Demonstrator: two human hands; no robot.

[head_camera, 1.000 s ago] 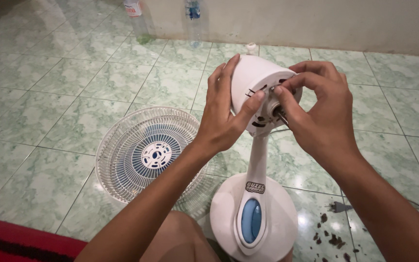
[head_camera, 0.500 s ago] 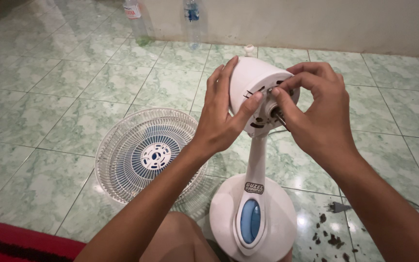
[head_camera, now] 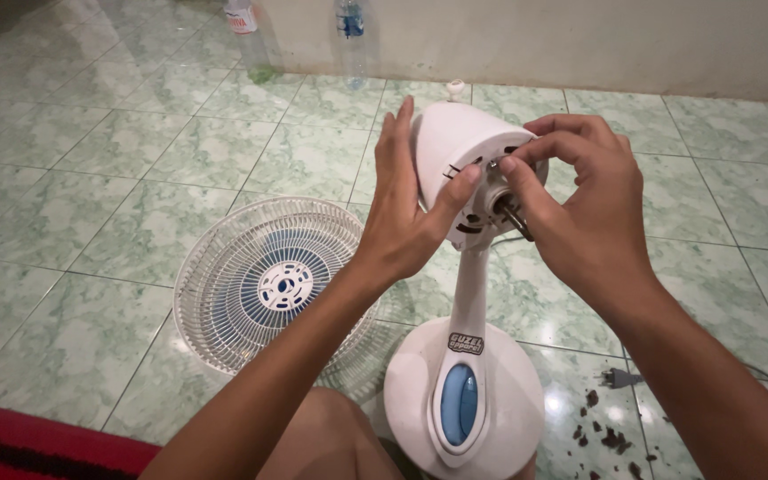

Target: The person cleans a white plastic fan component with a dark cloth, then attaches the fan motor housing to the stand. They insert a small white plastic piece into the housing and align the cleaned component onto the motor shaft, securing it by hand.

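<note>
One stripped-down pedestal fan and its surroundings, itemised:

1. Motor housing (head_camera: 455,142): white, egg-shaped, tilted with its front face toward the camera, atop a white neck (head_camera: 471,289). It sits at centre frame, between both hands. A dark metal shaft (head_camera: 515,216) projects from the front face, pointing down and right. A small white knob (head_camera: 456,88) stands on top of the housing.
2. Left hand (head_camera: 406,209): fingers extended upward along the left side of the housing, thumb pressed across its front face; it steadies the housing with an open, flat grip.
3. Right hand (head_camera: 584,200): fingers curled in a narrow pinch at the front of the housing, fingertips at the base of the shaft. Whether a small part is held between them cannot be told.
4. Base (head_camera: 464,404): round, white, on the floor directly below the housing, with a blue oval control panel on the sloped front.
5. Fan grille (head_camera: 268,280): round, white wire guard with a blue-and-white hub, lying flat on the floor just left of the base, under the left forearm.
6. Plug (head_camera: 617,378): dark, on the floor right of the base, with a thin cord trailing off to the right.
7. Dark debris (head_camera: 611,436): scattered specks on the tile near the base's right side.
8. Floor (head_camera: 135,178): green marbled tiles.
9. Two plastic bottles (head_camera: 348,36): upright by the far wall, well apart from the fan.
10. Red mat (head_camera: 37,440): lower-left corner.
</note>
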